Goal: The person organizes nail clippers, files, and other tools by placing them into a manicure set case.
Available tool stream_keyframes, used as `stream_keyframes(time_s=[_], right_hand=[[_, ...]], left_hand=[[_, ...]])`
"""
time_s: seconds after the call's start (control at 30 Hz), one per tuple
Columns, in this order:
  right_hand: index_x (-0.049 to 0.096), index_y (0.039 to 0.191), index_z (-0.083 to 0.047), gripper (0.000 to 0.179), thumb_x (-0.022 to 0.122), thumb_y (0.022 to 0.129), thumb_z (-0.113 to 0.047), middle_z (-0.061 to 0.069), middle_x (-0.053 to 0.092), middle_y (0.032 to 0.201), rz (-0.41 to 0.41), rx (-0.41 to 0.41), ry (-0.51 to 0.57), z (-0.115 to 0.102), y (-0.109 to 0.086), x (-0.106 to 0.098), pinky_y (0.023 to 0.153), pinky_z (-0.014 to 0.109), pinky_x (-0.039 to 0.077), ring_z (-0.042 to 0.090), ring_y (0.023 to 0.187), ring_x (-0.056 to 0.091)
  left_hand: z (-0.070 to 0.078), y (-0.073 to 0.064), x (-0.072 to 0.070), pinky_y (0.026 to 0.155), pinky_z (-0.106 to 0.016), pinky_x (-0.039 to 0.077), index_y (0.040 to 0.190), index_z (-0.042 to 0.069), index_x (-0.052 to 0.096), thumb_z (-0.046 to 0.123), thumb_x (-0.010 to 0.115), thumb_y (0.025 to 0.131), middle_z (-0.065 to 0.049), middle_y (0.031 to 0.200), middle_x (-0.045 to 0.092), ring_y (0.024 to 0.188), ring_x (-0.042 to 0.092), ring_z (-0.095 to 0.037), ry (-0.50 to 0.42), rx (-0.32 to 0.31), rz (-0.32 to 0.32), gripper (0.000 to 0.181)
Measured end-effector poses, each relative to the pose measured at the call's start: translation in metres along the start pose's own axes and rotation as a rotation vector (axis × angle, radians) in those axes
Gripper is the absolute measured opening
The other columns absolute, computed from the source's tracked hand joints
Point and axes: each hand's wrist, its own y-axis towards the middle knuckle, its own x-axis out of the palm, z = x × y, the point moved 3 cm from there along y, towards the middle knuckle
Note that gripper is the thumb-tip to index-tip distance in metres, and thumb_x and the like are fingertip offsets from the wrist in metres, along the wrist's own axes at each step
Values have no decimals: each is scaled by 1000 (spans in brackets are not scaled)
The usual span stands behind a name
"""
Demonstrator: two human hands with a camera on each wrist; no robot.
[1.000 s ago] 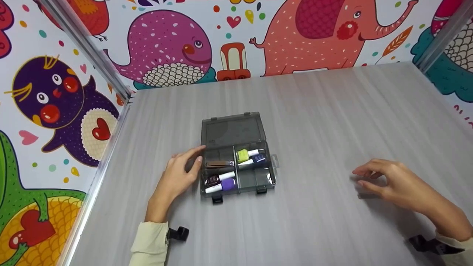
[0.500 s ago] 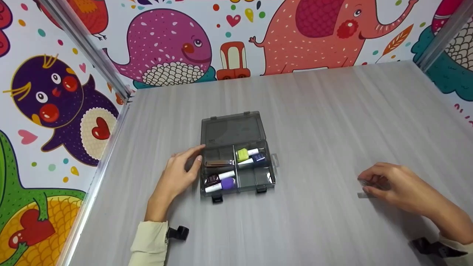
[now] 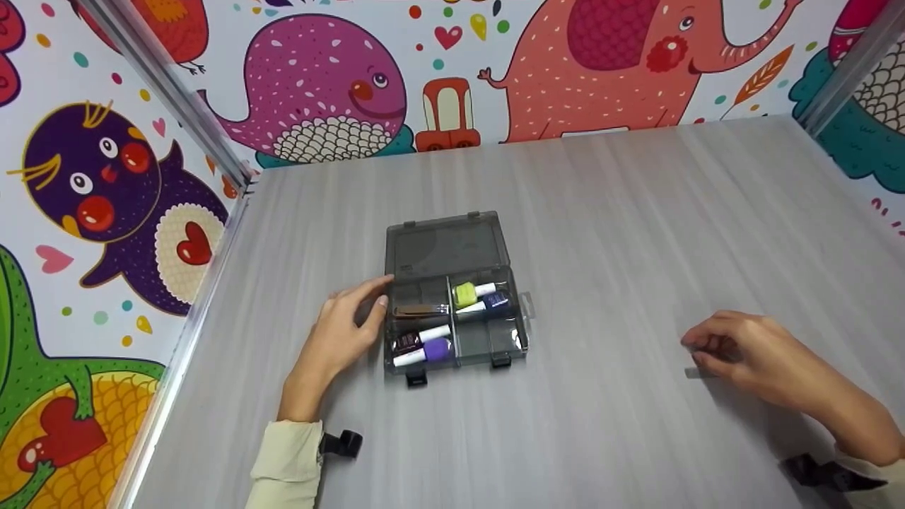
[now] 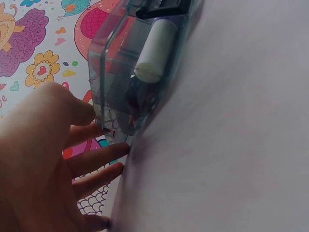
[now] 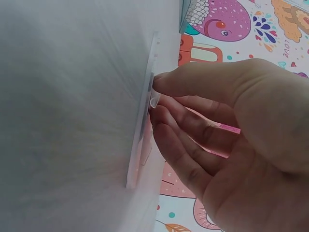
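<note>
A grey see-through compartment box (image 3: 475, 345) stands on the table with its lid (image 3: 452, 247) folded back. In it lie yellow (image 3: 465, 293), dark blue (image 3: 497, 300), dark red (image 3: 408, 343) and purple (image 3: 437, 348) nail polish bottles, plus a brown strip with a silver end (image 3: 418, 311). My left hand (image 3: 344, 326) rests thumb and fingertips along the box's left side, fingers extended. Over at the right, my right hand (image 3: 753, 353) pinches a small clear tab (image 5: 155, 100) at a flat translucent strip (image 5: 137, 140) lying on the table; the fingers hide part of it.
The grey table (image 3: 601, 424) reaches back to a wall printed with cartoon animals (image 3: 601, 78). Another printed wall (image 3: 120, 212) borders it on the left, past a metal rail. A black strap mount (image 3: 343, 444) sits at the left wrist.
The right hand has lowered slightly over the flat strip, and its thumb and fingers have drawn together. The left hand and the box keep their places.
</note>
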Motion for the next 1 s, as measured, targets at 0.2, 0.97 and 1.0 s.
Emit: stream_keyframes(time_s=[0.2,0.97,1.0], right_hand=[[81,96,-19,33,91,78,7,-15,70,88,25,-31,13,-5,5,5,61,17,56,-8,76,60],[82,102,-16,30,89,82,4,-9,74,98,49,-178,-30,-52,49,-1,67,27,62,7,83,66],[82,102,-17,30,90,82,4,-10,74,98,49,-185,-31,-54,51,0,67,27,62,7,83,66]], left_hand=[[-1,0,1,130,-65,33,154,32,62,38,58,111,0,157,63,150,55,-36,-4,-3,2,43],[-1,0,0,126,-59,41,152,32,64,38,57,112,1,155,65,147,58,-35,8,11,17,41],[-1,0,0,126,-60,42,152,32,64,38,58,111,0,155,65,147,58,-35,8,12,18,42]])
